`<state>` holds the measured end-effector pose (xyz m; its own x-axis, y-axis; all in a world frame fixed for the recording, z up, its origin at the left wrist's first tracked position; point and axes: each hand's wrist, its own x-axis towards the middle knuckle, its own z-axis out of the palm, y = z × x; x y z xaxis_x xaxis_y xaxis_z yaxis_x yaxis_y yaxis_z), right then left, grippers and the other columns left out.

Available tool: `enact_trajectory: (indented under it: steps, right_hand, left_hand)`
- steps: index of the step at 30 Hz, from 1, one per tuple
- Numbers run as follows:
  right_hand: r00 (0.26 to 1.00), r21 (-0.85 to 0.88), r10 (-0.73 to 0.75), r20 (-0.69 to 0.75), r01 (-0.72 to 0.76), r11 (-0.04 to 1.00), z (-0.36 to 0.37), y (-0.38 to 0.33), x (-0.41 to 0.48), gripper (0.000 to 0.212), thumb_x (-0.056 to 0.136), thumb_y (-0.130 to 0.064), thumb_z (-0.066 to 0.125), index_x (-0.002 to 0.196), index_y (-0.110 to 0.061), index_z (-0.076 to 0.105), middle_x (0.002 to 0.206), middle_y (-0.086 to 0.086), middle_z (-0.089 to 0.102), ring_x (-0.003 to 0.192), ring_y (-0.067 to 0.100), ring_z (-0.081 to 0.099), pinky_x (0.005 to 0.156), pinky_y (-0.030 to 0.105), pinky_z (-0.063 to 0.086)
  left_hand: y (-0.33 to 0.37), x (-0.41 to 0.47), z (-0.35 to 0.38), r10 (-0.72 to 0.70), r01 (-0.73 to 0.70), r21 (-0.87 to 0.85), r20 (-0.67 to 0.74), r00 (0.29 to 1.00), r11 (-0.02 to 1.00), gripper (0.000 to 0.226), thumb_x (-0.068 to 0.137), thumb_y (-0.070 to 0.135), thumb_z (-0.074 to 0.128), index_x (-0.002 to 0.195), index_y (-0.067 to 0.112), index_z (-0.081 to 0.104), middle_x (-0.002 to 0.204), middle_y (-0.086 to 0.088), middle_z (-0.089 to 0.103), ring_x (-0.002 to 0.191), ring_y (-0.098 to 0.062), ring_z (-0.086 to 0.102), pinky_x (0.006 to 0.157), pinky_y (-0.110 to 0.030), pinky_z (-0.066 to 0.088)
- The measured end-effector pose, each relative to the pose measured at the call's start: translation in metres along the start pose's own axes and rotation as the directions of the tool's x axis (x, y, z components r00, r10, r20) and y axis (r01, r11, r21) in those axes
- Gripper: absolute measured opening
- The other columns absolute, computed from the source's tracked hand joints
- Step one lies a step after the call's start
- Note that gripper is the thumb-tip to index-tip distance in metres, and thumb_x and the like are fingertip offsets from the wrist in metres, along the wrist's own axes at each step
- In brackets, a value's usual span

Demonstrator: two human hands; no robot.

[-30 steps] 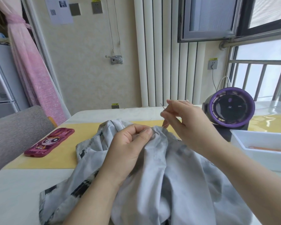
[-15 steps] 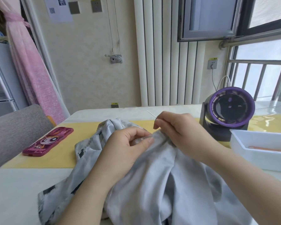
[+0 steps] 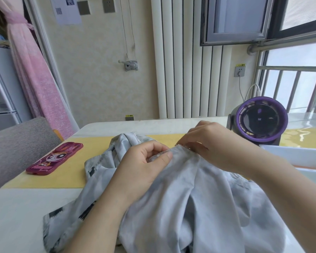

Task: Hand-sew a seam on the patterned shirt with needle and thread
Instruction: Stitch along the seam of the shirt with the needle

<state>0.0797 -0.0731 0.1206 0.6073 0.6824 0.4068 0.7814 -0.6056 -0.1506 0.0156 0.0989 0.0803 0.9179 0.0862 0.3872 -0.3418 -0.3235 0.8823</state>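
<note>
So the patterned shirt (image 3: pixel 190 198) is bunched up in a heap on the white surface (image 3: pixel 16 216). Its far end lies over the yellow mat (image 3: pixel 66 178) and the rest spills toward the camera. It's pale grey with some dark blocky marks along the left side.

The left hand (image 3: pixel 144 167) sits on top of the pile, with its fingers (image 3: pixel 165 157) curled in, thumb against forefinger, pinching a raised fold of the fabric. The right hand (image 3: pixel 213 143) is just beside it, knuckles up. Its fingers (image 3: pixel 188 141) are curled down tight, gripping the same ridge of cloth right at its edge. The two sets of fingertips are nearly touching, with the fold running between them. If there's a needle in that right-hand pinch, it's too small to make out.

Other stuff: a pink cartoon phone case (image 3: pixel 55 158) lies on the mat, well left of the shirt. A purple fan (image 3: pixel 259 119) stands behind the right hand, and a white tray (image 3: pixel 299 154) sits at the right edge.
</note>
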Motion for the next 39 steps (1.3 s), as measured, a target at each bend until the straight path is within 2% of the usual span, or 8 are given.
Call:
enact_trajectory:
  steps: [11,15,18,23,25,33,39]
  right_hand:
    - [0.998,0.042,0.049,0.036,-0.051,0.998,-0.0045,-0.0039,-0.0021,0.031,0.094,-0.009,0.047,0.104,-0.025,0.071,0.095,0.001,0.068,0.096,0.021,0.057,0.081,0.037,0.047]
    - [0.998,0.042,0.054,0.043,-0.055,0.998,-0.0051,-0.0052,-0.0031,0.03,0.095,-0.009,0.047,0.106,-0.024,0.07,0.088,-0.006,0.062,0.092,0.018,0.057,0.077,0.025,0.042]
    - [0.998,0.04,0.047,0.047,-0.049,0.998,-0.005,-0.0057,-0.0032,0.03,0.096,-0.008,0.046,0.106,-0.022,0.07,0.092,-0.002,0.066,0.091,0.018,0.057,0.075,0.025,0.04]
    - [0.996,0.086,0.066,0.064,-0.071,0.994,-0.0047,-0.0048,-0.0031,0.03,0.097,-0.008,0.045,0.108,-0.02,0.069,0.098,-0.001,0.067,0.094,0.017,0.058,0.077,0.023,0.041]
    - [0.995,0.094,0.075,0.067,-0.081,0.992,-0.0051,-0.0048,-0.0034,0.03,0.097,-0.009,0.045,0.11,-0.021,0.069,0.1,-0.002,0.067,0.094,0.016,0.058,0.077,0.021,0.041]
    - [0.994,0.103,0.075,0.078,-0.083,0.991,-0.0053,-0.0074,-0.0038,0.029,0.097,-0.01,0.046,0.111,-0.021,0.069,0.101,0.004,0.068,0.095,0.021,0.058,0.08,0.028,0.041]
    - [0.999,0.122,0.012,0.05,-0.018,0.992,-0.001,-0.0035,-0.0018,0.03,0.094,-0.003,0.047,0.105,-0.015,0.072,0.098,0.011,0.069,0.094,0.029,0.059,0.081,0.035,0.043]
  left_hand:
    - [-0.0013,0.0002,-0.0012,-0.027,0.027,-0.012,-0.01,1.0,1.0,0.008,0.086,0.017,0.064,0.08,0.018,0.069,0.071,0.014,0.066,0.071,-0.001,0.058,0.073,-0.015,0.045]
    - [-0.0005,-0.0006,-0.0016,-0.025,0.025,-0.02,-0.006,1.0,0.999,0.008,0.086,0.016,0.064,0.08,0.017,0.069,0.069,0.014,0.066,0.07,0.0,0.058,0.071,-0.013,0.045]
    - [0.0008,-0.0006,-0.0012,-0.034,0.034,-0.036,0.008,0.999,0.999,0.008,0.086,0.015,0.064,0.08,0.016,0.069,0.068,0.015,0.065,0.068,0.001,0.057,0.069,-0.012,0.044]
    - [0.0014,-0.0014,-0.0025,-0.059,0.063,-0.09,0.047,0.997,0.994,0.007,0.087,0.017,0.064,0.085,0.014,0.07,0.079,0.002,0.067,0.077,-0.008,0.058,0.079,-0.026,0.046]
    - [0.0018,-0.0018,-0.0024,-0.057,0.062,-0.092,0.058,0.997,0.994,0.008,0.086,0.018,0.064,0.086,0.013,0.07,0.081,0.001,0.068,0.079,-0.009,0.058,0.081,-0.027,0.046]
    - [0.0014,-0.0015,-0.0018,-0.071,0.078,-0.109,0.068,0.995,0.991,0.008,0.086,0.017,0.063,0.087,0.012,0.07,0.083,-0.003,0.068,0.08,-0.011,0.058,0.082,-0.028,0.046]
    - [0.0017,-0.0017,-0.001,-0.071,0.081,-0.116,0.081,0.994,0.99,0.006,0.085,0.016,0.064,0.084,0.016,0.069,0.079,0.005,0.069,0.08,-0.007,0.06,0.08,-0.022,0.047]
